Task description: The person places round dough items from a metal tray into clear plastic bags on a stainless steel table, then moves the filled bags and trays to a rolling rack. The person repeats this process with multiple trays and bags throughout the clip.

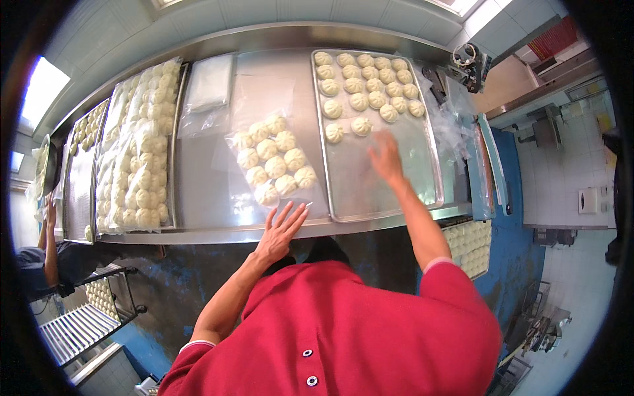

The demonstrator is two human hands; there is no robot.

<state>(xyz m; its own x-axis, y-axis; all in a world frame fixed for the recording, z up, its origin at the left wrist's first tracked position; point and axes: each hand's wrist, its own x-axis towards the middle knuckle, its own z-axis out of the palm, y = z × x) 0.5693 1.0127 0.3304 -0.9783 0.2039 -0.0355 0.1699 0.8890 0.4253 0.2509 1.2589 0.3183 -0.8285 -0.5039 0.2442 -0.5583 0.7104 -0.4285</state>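
Observation:
A clear plastic bag (228,141) lies flat on the steel table (200,198) with several pleated white buns (276,167) in rows inside it. My left hand (283,232) rests palm down at the bag's near end, fingers spread, with nothing held. To the right, a metal tray (381,183) carries more pleated buns (369,72), grouped over its far half. Blurred by motion, my right hand (387,156) is above the tray, just right of the nearest bun (361,126). Its fingers look apart and no bun shows in it.
Bagged buns (143,168) are stacked on a tray at the left, near a stack of clear bags (210,81). Farther left stands a partly filled bun tray (79,183). Another person's arm (51,247) shows by a wheeled rack (81,326). Loose plastic (448,123) lies right of the tray.

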